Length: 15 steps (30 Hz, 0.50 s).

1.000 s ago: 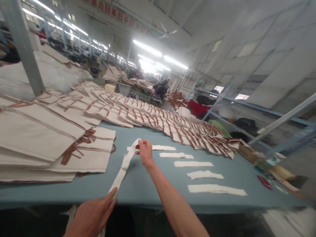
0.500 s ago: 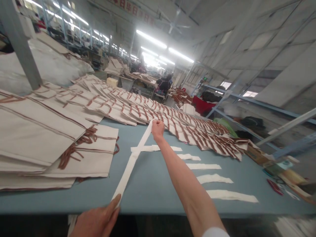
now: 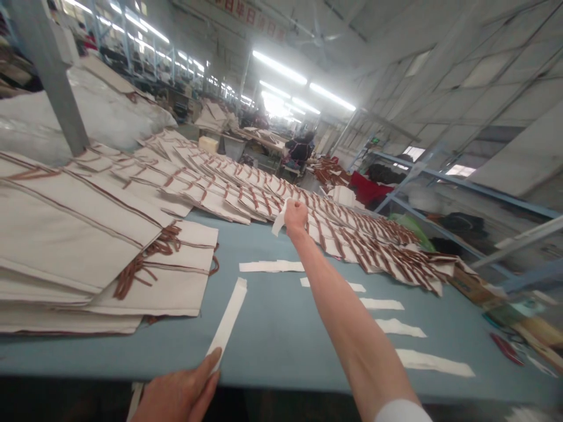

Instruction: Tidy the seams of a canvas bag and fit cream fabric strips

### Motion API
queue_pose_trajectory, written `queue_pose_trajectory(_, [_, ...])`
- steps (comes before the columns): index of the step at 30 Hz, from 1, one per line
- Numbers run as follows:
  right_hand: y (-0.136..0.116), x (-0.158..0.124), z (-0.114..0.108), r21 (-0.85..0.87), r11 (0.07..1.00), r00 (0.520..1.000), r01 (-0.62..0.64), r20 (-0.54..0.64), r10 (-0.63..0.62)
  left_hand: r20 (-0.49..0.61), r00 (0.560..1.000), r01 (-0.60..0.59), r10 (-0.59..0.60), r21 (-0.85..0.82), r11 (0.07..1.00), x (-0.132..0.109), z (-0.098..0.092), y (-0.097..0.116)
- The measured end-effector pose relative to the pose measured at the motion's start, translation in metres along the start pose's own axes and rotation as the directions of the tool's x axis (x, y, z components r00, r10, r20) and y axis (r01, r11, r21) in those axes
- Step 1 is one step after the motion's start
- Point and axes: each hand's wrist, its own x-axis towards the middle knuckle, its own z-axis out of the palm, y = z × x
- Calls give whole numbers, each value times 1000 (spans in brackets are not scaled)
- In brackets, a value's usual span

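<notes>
My left hand [image 3: 182, 390], at the table's front edge, pinches the lower end of a white fabric strip [image 3: 229, 310] between thumb and fingers. The strip's far end points away from me over the blue-green tabletop. Farther out, my right hand [image 3: 296, 215] is closed on a short piece of white strip [image 3: 278, 223], which hangs from its left side. Below that hand lies a crosswise white strip [image 3: 268, 266], partly covered by my forearm. Several more cut strips [image 3: 435, 362] lie in a row to the right of the arm.
Stacked cream fabric panels with brown ties [image 3: 79, 234] cover the table's left. A long row of overlapping panels [image 3: 264, 187] runs along the back. A red-handled tool [image 3: 506, 349] and a cardboard box [image 3: 470, 284] are at the right. A person [image 3: 299, 151] sits in the background.
The long strip between my hands is now two separate pieces. My right hand has moved slightly away with the short piece, while my left still holds the other one. The view has shifted a little.
</notes>
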Motion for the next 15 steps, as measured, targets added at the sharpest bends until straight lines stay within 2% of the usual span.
queue_pose_trajectory(5, [-50, -38, -16, 137, 990, 990, 31, 136, -50, -12, 997, 74, -74, 47, 996, -5, -12, 10])
queue_pose_trajectory(8, [-64, -72, -37, 192, 981, 976, 35, 204, -75, -47, 997, 65, -62, 68, 996, -10, -12, 14])
queue_pose_trajectory(11, [-57, -95, -61, 192, 981, 974, 6, 222, -50, -82, 996, 39, -34, 69, 997, -13, -12, 17])
queue_pose_trajectory(15, [-28, -96, -88, 129, 990, 983, -60, 181, 36, -108, 993, 50, -44, 54, 997, -13, -14, 19])
